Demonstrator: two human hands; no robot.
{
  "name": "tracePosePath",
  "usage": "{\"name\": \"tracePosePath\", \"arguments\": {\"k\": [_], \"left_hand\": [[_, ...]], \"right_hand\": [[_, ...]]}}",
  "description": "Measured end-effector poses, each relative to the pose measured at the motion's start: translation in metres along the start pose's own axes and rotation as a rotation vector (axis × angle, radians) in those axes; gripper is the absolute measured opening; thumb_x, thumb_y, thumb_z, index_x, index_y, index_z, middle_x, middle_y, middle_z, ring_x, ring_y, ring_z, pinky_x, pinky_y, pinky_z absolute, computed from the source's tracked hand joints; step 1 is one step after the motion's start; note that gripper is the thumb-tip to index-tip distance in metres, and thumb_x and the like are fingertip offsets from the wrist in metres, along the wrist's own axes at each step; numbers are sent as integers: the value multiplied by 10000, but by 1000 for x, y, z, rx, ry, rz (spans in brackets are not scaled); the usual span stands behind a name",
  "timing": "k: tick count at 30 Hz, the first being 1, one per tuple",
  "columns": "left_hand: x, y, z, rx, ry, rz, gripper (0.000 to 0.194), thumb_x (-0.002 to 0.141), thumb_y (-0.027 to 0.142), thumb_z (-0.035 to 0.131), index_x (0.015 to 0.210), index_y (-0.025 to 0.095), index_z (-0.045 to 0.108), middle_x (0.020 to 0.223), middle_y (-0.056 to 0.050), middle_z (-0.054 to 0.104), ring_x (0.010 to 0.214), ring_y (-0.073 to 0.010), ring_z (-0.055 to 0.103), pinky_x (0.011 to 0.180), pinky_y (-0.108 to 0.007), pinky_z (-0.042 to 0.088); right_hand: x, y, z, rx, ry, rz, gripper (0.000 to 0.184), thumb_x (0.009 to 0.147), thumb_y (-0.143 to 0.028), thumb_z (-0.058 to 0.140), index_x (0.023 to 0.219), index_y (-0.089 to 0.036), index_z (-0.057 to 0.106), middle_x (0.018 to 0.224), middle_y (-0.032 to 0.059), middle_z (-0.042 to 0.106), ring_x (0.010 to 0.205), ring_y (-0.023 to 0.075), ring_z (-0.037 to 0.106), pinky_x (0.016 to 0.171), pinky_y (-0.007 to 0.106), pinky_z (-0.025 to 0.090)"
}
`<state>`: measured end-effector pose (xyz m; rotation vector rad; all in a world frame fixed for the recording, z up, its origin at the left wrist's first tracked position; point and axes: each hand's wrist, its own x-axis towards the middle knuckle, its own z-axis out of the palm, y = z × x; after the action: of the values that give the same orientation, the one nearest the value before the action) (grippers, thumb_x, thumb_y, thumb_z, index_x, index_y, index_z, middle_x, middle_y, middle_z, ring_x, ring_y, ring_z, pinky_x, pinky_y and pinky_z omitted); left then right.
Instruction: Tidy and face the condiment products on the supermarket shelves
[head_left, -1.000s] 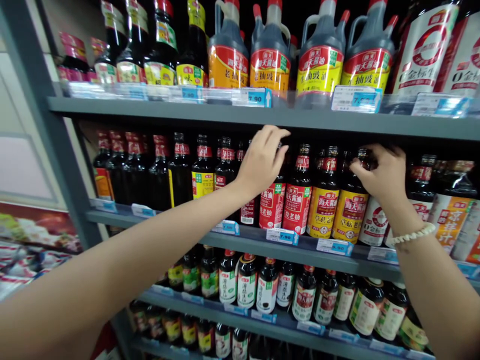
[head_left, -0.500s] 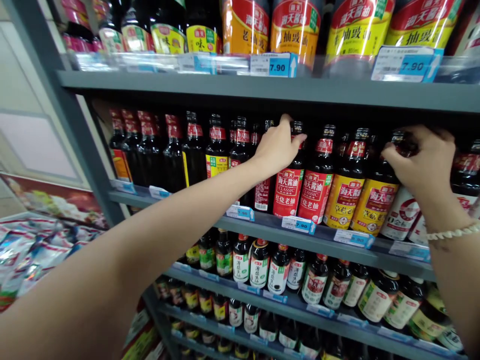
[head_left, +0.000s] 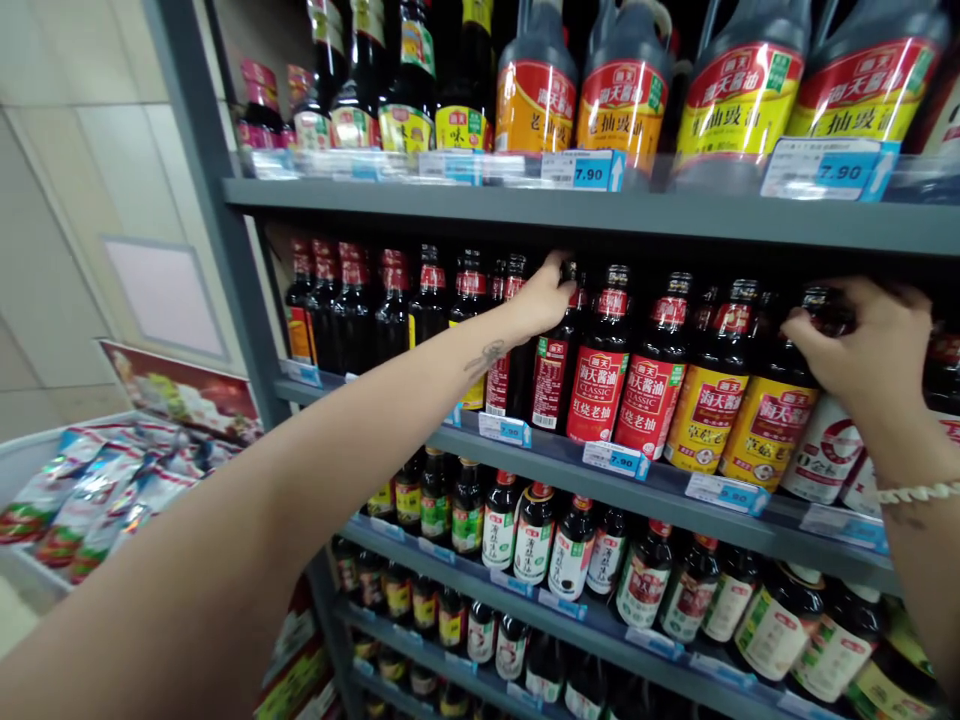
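My left hand (head_left: 551, 298) reaches into the second shelf, its fingers closed round the neck of a dark soy sauce bottle (head_left: 551, 385). That bottle stands upright, with the small-print side of its red label facing out. Just right of it are two soy sauce bottles with red front labels (head_left: 598, 395), then two with yellow labels (head_left: 705, 410). Farther right, my right hand (head_left: 874, 325) has thumb and fingers curled about the neck of a soy sauce bottle with a white label (head_left: 823, 447). Its fingertips are partly hidden behind the neck.
The shelf board above (head_left: 600, 218) runs close over the bottle tops and my hands. Large jugs (head_left: 622, 110) stand on it. Price tags (head_left: 616, 460) line the shelf edges. Lower shelves hold more bottles (head_left: 534, 535). A white bin (head_left: 22, 440) of packets sits at the left.
My left hand has moved left from the neck of a red-labelled bottle to the neighbouring bottle. My right hand stays at the same bottle. The view has tilted up and turned left.
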<state>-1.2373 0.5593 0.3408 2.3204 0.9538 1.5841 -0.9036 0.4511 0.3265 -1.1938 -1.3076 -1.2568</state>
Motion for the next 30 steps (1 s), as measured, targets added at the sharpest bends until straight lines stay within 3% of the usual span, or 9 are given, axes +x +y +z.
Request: {"name": "tracePosePath", "arguments": {"k": [3,6,8,12,15,19,22,26,30], "left_hand": [[-5,7,-1,77,57,-65,431,865,154,568,1285,109,485,1167,-135,623,1129,-261,575,1043,-430,432],[-10,18,-5,252,166,-98,547,717,293,788,1178,97,567,1036,-160,656,1044,-340,603,970,-500,469],[-12,24,-8,318,204,-81,583,675,386,822,1128,103,587,1021,-175,656,1028,-367,603,954,-529,469],[-14,28,-15,334,114,-41,373,863,392,615,1120,122,599,997,-168,666,992,-335,625,929,-503,482],[-16,27,-17,388,45,-34,344,868,254,585,1184,120,579,928,-145,673,943,-324,639,892,-485,496],[-20,27,-17,420,41,-26,373,877,250,573,1222,110,558,891,-135,668,893,-307,644,869,-471,505],[-21,23,-22,391,114,38,367,896,281,541,1212,94,562,967,-145,662,912,-280,635,891,-443,506],[-19,4,-38,478,240,242,313,922,235,424,1157,145,610,1141,-137,619,1109,-276,562,1027,-440,427],[-14,-16,-52,465,286,264,341,910,218,393,1166,165,614,1203,-136,599,1183,-284,519,1081,-451,376]], "right_hand": [[1,-1,-2,6,-8,14,503,706,-508,479,971,-160,728,785,109,698,852,281,661,949,454,473],[1,-2,-4,6,-26,22,479,699,-484,500,967,-160,729,776,107,690,836,279,654,948,441,470],[1,-2,-5,4,-30,28,450,695,-466,521,968,-172,724,785,100,689,849,283,647,950,445,467],[0,-1,-4,-2,-30,34,447,710,-475,518,968,-170,718,778,110,684,850,284,635,948,448,457],[0,-2,-5,8,-44,32,500,712,-502,486,983,-153,721,794,120,688,845,270,631,957,427,446],[1,-5,-7,-5,-55,52,523,696,-508,469,984,-150,720,782,115,682,841,269,627,957,424,443],[1,-4,-6,-32,-64,68,515,690,-503,476,987,-162,721,775,107,683,864,287,634,961,426,444],[0,-3,-5,-48,-65,73,450,697,-451,526,998,-177,718,786,107,694,919,300,635,975,436,437],[0,-2,-5,-47,-65,56,456,708,-455,531,1005,-164,719,819,125,704,922,295,639,980,411,434]]}}
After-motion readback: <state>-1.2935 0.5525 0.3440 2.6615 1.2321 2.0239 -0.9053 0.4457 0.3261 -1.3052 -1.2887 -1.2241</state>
